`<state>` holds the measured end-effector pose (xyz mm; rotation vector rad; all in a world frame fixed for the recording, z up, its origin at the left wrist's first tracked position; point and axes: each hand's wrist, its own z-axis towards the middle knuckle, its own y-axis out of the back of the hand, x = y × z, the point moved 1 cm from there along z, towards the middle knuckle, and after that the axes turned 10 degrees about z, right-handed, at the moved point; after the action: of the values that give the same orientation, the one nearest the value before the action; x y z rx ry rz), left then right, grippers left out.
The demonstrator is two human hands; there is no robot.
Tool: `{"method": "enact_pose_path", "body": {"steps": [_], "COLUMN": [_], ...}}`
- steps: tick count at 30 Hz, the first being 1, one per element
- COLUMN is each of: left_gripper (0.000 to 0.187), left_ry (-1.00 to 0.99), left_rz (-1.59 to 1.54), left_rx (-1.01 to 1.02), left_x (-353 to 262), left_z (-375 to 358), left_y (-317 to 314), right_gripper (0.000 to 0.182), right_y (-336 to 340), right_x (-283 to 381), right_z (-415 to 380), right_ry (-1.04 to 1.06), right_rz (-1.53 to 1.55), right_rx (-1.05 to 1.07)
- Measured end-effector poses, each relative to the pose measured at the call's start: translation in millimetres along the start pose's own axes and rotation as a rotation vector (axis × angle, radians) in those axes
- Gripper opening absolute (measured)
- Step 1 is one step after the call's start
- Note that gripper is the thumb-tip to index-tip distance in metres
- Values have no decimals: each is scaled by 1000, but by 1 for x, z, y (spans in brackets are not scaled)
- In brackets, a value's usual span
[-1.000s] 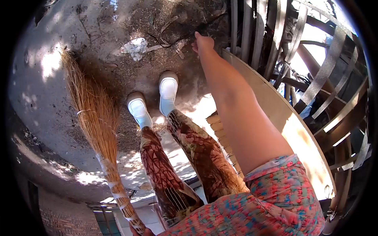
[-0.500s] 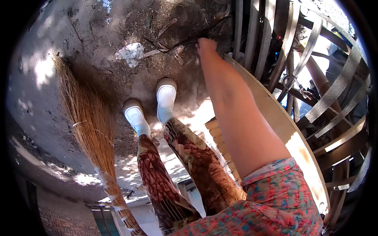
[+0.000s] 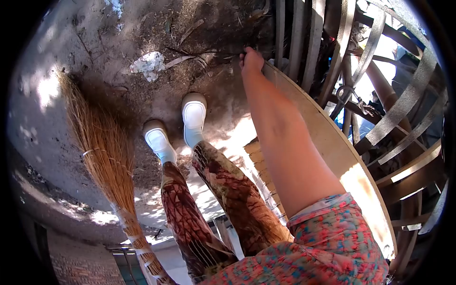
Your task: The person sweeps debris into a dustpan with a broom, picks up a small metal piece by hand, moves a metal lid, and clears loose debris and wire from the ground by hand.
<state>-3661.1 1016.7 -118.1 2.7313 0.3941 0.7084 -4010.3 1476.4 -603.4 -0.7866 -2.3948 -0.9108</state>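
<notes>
My right hand reaches out low over the dirt ground, beside the corner of a pale curved-looking board. Its fingers are curled, and a thin dark stick runs from them to the left across the litter; the grip itself is small and shadowed. A straw broom stands out on the left, bristles on the ground, its bound handle running off the bottom edge. What holds the handle is out of frame. My left hand does not show.
Metal strips form a lattice on the right, with cluttered things behind it. A crumpled white scrap and dry leaves lie on the ground beyond my white shoes. Bricks show beside my leg.
My right hand has shifted slightly right and down, and the dark stick lies straighter. The view has moved a little, so the shoes and broom appear further left.
</notes>
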Motion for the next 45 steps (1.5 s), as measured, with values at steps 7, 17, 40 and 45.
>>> {"method": "enact_pose_path", "body": {"steps": [7,17,40,45], "left_gripper": [25,25,59,69], "left_ry": [-15,32,-314,88], "left_rz": [-99,-401,415,-333], "left_rx": [37,141,47,29], "left_x": [15,49,40,87], "left_z": [2,17,0,29], "left_y": [4,29,17,49], "right_gripper": [19,12,42,33], "right_y": [41,102,-8,-28], "right_x": [24,38,179,122], "right_z": [-38,-66,-35,-25], "right_ry": [40,26,1021,1239], "right_rz": [-125,14,-1166,-1695], "right_rx": [237,238,451,397]}}
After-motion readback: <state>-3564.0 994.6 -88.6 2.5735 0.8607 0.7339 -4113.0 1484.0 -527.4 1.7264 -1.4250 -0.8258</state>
